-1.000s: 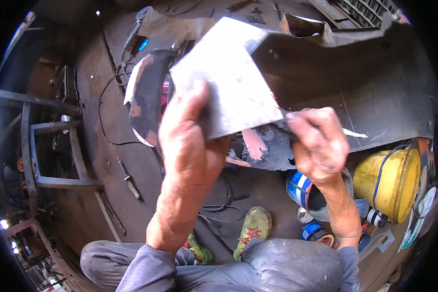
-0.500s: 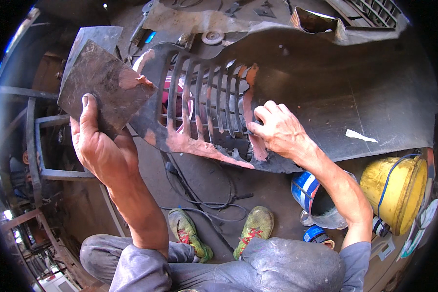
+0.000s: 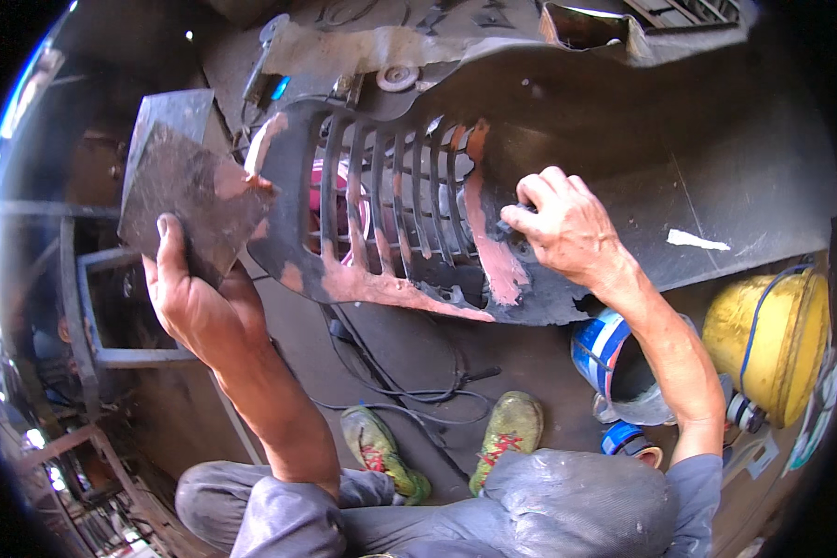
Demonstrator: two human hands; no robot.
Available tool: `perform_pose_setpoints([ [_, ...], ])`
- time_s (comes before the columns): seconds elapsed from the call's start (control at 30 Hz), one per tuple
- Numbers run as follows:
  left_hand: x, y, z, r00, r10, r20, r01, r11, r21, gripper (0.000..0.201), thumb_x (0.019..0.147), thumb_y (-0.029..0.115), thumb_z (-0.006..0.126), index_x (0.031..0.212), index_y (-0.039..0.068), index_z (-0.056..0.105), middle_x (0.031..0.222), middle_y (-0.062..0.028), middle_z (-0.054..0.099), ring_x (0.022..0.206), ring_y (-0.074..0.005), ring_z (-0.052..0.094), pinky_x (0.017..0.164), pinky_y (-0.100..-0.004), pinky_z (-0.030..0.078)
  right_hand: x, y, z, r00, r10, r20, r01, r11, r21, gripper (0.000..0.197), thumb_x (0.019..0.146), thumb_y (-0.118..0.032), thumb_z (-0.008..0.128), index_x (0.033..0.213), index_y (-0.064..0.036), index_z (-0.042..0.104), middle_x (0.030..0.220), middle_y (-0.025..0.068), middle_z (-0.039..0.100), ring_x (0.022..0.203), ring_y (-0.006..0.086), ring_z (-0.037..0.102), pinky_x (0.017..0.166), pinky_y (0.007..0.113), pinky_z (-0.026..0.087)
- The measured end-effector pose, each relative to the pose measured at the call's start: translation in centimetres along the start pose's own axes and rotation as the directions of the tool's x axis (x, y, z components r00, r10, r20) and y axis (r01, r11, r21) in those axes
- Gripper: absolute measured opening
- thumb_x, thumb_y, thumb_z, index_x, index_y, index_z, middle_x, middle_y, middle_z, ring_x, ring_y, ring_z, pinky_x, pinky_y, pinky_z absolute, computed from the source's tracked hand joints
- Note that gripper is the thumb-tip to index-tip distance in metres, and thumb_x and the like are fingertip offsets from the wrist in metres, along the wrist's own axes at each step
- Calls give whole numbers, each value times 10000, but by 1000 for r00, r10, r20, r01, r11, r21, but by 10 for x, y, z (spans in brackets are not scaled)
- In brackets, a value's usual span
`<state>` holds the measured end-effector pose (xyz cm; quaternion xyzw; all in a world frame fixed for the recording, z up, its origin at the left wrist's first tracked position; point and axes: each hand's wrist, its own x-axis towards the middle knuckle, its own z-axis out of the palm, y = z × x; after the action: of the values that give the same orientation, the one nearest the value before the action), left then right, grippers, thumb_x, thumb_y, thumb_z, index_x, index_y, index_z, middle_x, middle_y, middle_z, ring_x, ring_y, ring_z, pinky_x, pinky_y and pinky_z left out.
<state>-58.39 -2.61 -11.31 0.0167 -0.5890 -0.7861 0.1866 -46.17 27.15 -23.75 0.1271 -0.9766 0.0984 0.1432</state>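
Observation:
My left hand [image 3: 195, 298] grips a dark flat plate [image 3: 191, 200], thumb on top, with a lump of pink putty [image 3: 235, 179] at its right edge. A lighter flat sheet [image 3: 172, 113] shows behind the plate; I cannot tell whether I hold it too. My right hand [image 3: 577, 228] is closed on a small dark spreader [image 3: 511, 223], mostly hidden by the fingers, over a large black bumper-like panel [image 3: 614, 139]. Beside it, a pink putty patch [image 3: 498, 265] covers the panel next to the slatted grille [image 3: 381, 177]. More putty runs along the grille's lower edge.
Below the panel on the right stand a blue-and-white bucket [image 3: 600, 344], a yellow bucket [image 3: 763, 335] and a small blue container [image 3: 628, 439]. Cables [image 3: 381, 377] lie near my shoes. A metal frame [image 3: 74, 288] stands left; an open tin [image 3: 591, 30] is behind the panel.
My right hand has moved right, off the putty strip, and the pink patch at the grille's lower right looks broader. My left hand still holds the plate; the whole view has shifted slightly.

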Motion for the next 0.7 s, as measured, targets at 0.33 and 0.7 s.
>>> perform_pose_setpoints([
  [0.33,32,20,-7,999,-23,45,21,999,30,345,1013,187,559,1252,-62,560,1212,-182,634,1096,-302,640,1000,-458,504,-49,9,-34,920,342,-192,-327,939,108,215,765,-29,685,967,-94,721,881,64,565,865,257,583,763,393,512],
  [0.7,51,43,-21,993,62,101,-82,973,216,400,1031,207,508,1271,-113,534,1193,-212,639,1082,-315,647,944,-428,546,-108,-9,-51,937,329,-115,-307,936,174,213,758,-54,676,958,-125,698,885,62,574,858,252,601,715,388,494],
])
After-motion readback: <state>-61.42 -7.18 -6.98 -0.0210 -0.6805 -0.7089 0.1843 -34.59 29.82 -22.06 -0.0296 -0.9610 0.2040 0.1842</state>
